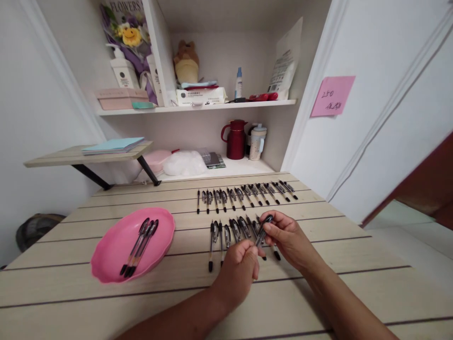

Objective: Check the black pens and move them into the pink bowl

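Between my two hands a black-capped clear pen (261,234) is held at a slant. My left hand (239,267) is closed round its lower end, hiding the tip there. With thumb and fingers my right hand (286,234) pinches the black cap (268,219) at the upper end. Under and behind my hands lies a near row of uncapped pens with their caps beside them, such as one pen (211,248) and a loose cap (227,233); my hands cover part of this row. Farther back runs a second row of uncapped pens and caps (242,198).
On the left, a pink scalloped plate (102,250) holds several capped pens (141,245). A small raised shelf (53,158) carrying blue paper (113,145) stands behind it. A red jug (236,140) and a pale cup (258,143) sit in the cabinet at the back.
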The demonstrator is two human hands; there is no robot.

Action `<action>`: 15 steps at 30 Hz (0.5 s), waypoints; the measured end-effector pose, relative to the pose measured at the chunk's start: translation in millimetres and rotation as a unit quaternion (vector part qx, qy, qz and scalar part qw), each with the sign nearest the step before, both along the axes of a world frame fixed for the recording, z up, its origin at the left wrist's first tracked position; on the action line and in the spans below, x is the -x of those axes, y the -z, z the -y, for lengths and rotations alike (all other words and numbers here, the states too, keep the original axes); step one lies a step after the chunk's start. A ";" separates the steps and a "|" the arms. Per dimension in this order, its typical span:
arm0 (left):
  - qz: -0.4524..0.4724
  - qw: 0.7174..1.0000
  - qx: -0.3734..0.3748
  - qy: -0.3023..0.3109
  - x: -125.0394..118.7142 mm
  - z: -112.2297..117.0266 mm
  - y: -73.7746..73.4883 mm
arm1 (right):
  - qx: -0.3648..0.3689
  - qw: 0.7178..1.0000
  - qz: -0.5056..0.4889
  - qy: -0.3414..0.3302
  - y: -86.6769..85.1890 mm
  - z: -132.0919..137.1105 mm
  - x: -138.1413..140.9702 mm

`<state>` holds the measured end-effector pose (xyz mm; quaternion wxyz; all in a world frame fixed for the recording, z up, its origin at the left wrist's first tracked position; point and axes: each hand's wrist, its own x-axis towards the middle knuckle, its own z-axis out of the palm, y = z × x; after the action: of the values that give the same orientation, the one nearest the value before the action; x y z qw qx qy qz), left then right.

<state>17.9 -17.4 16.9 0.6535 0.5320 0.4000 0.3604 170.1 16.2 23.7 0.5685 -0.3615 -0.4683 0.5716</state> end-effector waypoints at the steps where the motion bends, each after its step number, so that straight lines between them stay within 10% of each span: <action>1: -0.001 1.000 0.002 -0.005 -0.5 -0.1 0.3 | 0.002 1.000 -0.002 -0.003 0.6 0.2 0.3; 15: -0.156 0.975 -0.157 0.030 7.3 -10.0 -4.1 | -0.006 1.000 0.025 0.008 9.6 0.1 -5.3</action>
<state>10.6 -7.4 21.0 0.5015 0.6896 0.4195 0.3114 175.4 16.1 14.1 0.5635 -0.3762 -0.4825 0.5551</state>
